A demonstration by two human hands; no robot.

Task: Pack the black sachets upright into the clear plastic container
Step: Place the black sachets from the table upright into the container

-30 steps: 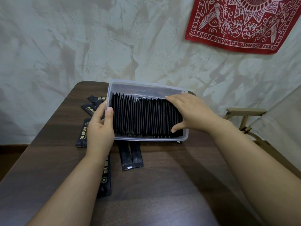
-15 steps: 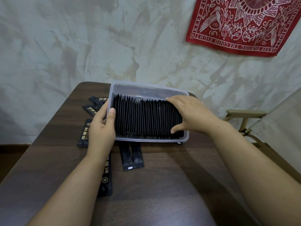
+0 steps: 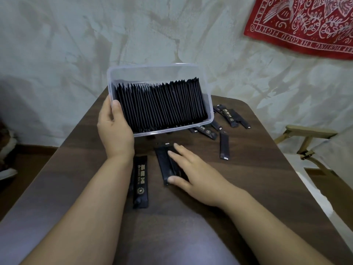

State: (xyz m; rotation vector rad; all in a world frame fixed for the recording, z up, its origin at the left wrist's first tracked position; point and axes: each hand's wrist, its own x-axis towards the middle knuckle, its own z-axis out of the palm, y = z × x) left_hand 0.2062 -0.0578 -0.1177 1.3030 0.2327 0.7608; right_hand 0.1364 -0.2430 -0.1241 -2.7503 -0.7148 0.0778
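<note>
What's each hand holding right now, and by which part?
Left hand grips the clear container by its left end wall, thumb inside the rim. Right hand holds nothing; its straight fingers rest on loose sachets.

Desk [image 3: 248, 188]: dark wood grain, rounded far corners.
Wall [image 3: 76, 35]: pale, mottled plaster.
Bandana [image 3: 305, 25]: red, white print (lettering upside down), hung upper right.
Chair frame [image 3: 309, 131]: light wood, right of desk.

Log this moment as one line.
left hand: grips clear plastic container, tilted, row of black sachets inside | right hand: rests on loose sachet pair on table
</note>
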